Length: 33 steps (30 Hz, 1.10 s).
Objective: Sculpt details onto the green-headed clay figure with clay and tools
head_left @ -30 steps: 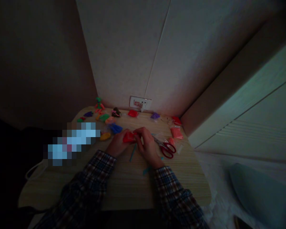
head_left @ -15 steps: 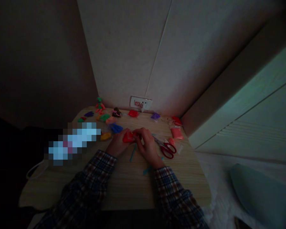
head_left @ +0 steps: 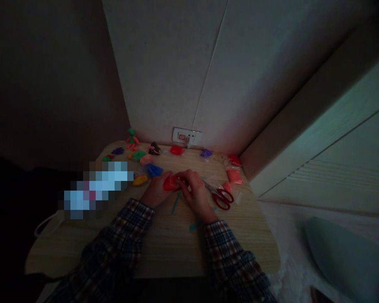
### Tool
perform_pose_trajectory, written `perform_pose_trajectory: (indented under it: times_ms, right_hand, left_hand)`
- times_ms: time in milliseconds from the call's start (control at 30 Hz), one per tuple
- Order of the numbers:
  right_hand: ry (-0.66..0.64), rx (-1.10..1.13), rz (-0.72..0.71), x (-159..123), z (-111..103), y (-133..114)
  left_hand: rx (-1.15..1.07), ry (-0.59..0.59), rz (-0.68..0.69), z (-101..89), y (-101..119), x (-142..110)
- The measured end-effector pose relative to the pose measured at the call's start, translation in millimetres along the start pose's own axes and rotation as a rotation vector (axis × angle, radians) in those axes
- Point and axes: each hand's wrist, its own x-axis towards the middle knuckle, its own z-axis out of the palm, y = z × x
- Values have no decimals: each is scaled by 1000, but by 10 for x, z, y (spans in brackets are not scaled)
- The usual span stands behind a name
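A small red packet of modelling clay (head_left: 169, 183) is held between both hands above the middle of the table. My left hand (head_left: 157, 189) is closed round its left side. At its right edge, the fingers of my right hand (head_left: 193, 190) pinch the packet; the fingertips are partly hidden. Scissors with red handles (head_left: 222, 199) lie just right of my right hand. A blue clay packet (head_left: 154, 169) and a yellow lump of clay (head_left: 140, 180) lie left of my left hand. Thin blue strips (head_left: 176, 203) rest on the table below the hands.
Along the table's (head_left: 164, 252) back stand a green and orange clay figure (head_left: 132, 139), a red packet (head_left: 177, 150) and a purple packet (head_left: 206, 153). Pink clay (head_left: 234, 176) lies at the right. A blurred-out bright object (head_left: 96, 191) with a white cable occupies the left.
The hands stay nearly in place. The red packet has shifted very slightly, and my right fingers have moved a little at its edge.
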Motion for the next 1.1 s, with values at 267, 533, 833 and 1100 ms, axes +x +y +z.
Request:
perform_pose_trajectory:
  times_ms: [267, 533, 833, 1100]
  right_hand:
    - [-26, -9, -4, -2, -1, -4]
    - [-47, -35, -15, -14, -8, -5]
    - [-46, -13, -19, -18, -9, -26]
    - [-61, -24, -47, -19, -21, -36]
  left_hand:
    - [-24, 11, -24, -24, 49, 5]
    - [-88, 13, -37, -37, 79, 4]
    - [-81, 30, -68, -40, 79, 5]
    - [-159, 12, -69, -39, 74, 17]
